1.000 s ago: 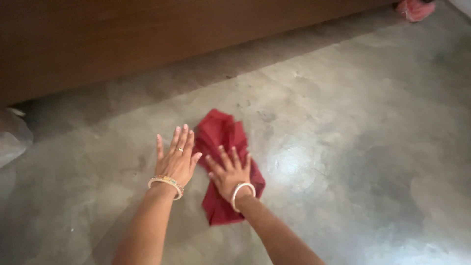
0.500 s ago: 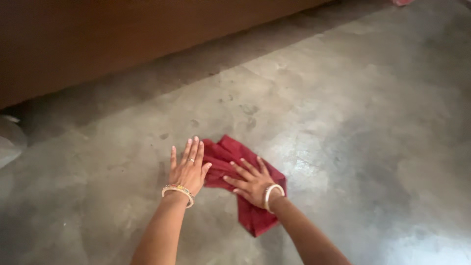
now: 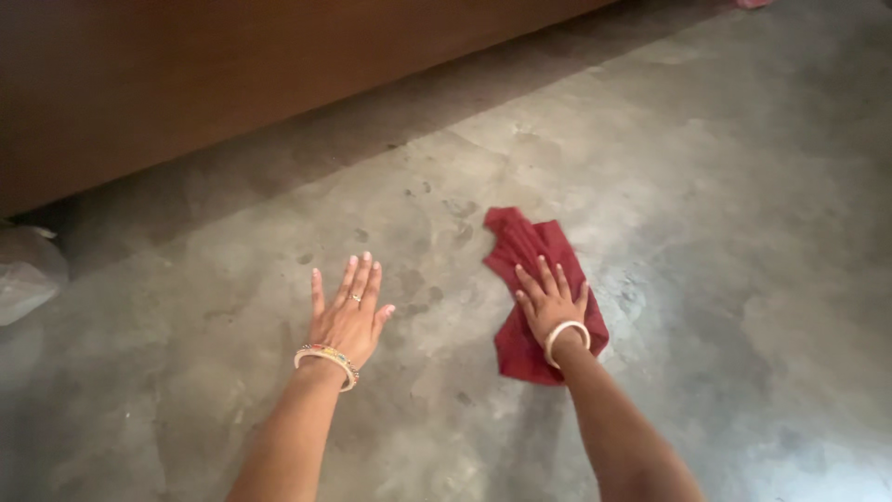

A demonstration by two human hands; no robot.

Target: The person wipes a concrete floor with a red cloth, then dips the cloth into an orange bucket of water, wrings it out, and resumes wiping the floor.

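My right hand (image 3: 550, 305) lies flat with its fingers (image 3: 539, 279) stretched and slightly spread, palm pressed down on a dark red cloth (image 3: 539, 279), gripping nothing, only bearing on the fabric. The cloth sits a little right of the frame's centre, crumpled, one bunched end reaching toward the upper middle past my fingertips and the other end spreading under my wrist, where a white bangle (image 3: 565, 336) rings it. My left hand (image 3: 347, 316) is at the lower middle-left of the frame, well apart from the cloth, fingers open and fanned, palm flat on the bare grey floor (image 3: 706, 186); it holds nothing. There is a ring on one finger and a pale bangle with coloured bits (image 3: 327, 361) at the wrist. Both forearms run down to the bottom edge. The floor is smooth concrete with darker damp-looking patches and small marks between and above my hands. Across the upper left runs a brown wooden panel (image 3: 232, 65), and at the far left edge lies a pale crumpled plastic bag (image 3: 26, 274).
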